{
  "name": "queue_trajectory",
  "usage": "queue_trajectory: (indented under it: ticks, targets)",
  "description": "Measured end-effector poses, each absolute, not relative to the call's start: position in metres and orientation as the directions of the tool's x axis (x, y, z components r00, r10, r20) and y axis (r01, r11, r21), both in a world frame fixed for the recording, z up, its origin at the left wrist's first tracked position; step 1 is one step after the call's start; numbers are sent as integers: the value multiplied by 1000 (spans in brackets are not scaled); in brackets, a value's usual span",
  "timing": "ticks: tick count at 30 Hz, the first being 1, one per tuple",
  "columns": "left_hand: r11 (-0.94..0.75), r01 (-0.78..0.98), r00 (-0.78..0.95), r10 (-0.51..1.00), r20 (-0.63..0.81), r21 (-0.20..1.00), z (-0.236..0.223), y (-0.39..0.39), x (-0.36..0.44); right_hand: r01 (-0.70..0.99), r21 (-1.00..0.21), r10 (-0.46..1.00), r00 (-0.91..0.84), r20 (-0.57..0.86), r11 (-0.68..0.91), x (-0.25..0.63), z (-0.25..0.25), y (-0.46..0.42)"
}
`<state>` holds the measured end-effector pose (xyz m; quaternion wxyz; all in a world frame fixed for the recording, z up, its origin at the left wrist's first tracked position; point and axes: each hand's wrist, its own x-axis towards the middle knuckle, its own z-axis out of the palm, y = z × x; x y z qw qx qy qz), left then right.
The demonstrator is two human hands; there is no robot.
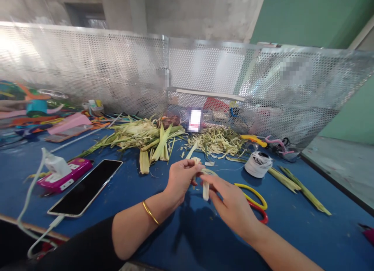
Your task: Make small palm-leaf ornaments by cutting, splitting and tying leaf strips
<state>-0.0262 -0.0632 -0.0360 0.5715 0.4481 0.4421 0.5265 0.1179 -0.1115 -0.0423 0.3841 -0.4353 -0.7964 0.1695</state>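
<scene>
Two hands: your right hand (pixel 230 205), fingertips at the work, grip unclear; your left hand (pixel 180 180), pinching.
Pale husk strip (pixel 206 191): frame centre, at your fingertips; apparently part-worked, one end loose.
Scissors (pixel 260 200): beside your right hand.
Thread spool (pixel 258 164): centre right, strand drawn out.
Shredded pile (pixel 220 141): mid-frame, already stripped fine.
Husk pile (pixel 133 134): centre left, seemingly unworked.

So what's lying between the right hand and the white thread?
In the head view, a yellow scissors handle lies on the blue table between the right hand and the white thread.
</scene>
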Motion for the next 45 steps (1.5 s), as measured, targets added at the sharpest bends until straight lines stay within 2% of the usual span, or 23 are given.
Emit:
queue_trajectory:
  ticks: [2,4,6,8,11,13,16,21,27,32,34,36,40,45]
  targets:
    - [71,-193,114,992,-49,979,-36,-64,-26,650,-451,767,-347,540,612,121,-44,-111]
    - [90,-183,182,982,-56,979,-36,-65,-26,676,-412,741,-304,600,611,123,-41,-110]
    - [118,-164,277,958,-70,979,-34,-66,-26,646,-473,739,-219,637,599,127,-36,-108]
    - [154,-130,382,919,-93,980,-33,-68,-26,566,-600,776,-118,620,565,131,-30,-104]
    - [186,-104,486,866,-114,977,-33,-71,-26,404,-810,885,0,465,425,137,-29,-94]
    - [197,-104,524,844,-114,975,-33,-72,-26,338,-885,936,28,350,321,138,-33,-87]
    - [212,-115,551,827,-115,970,-33,-72,-26,343,-903,957,38,287,257,138,-43,-82]
    - [256,-142,562,816,-135,956,-32,-73,-26,516,-819,928,111,357,253,135,-51,-82]
    - [223,-72,578,804,-142,972,-32,-74,-26,684,-689,920,68,387,239,137,-52,-83]
    - [95,35,508,856,-100,995,-35,-75,-24,754,-617,910,63,409,225,136,-50,-83]
    - [27,80,466,883,-61,996,-37,-75,-23,738,-640,917,76,393,213,137,-47,-83]
    - [10,89,435,899,-48,996,-38,-74,-23,676,-712,949,61,309,189,139,-43,-83]
    - [104,-3,378,921,-95,995,-36,-70,-25,463,-876,989,-111,94,135,144,-35,-86]
    - [197,-91,327,932,-157,976,-35,-66,-28,377,-895,952,-275,136,237,143,-26,-91]
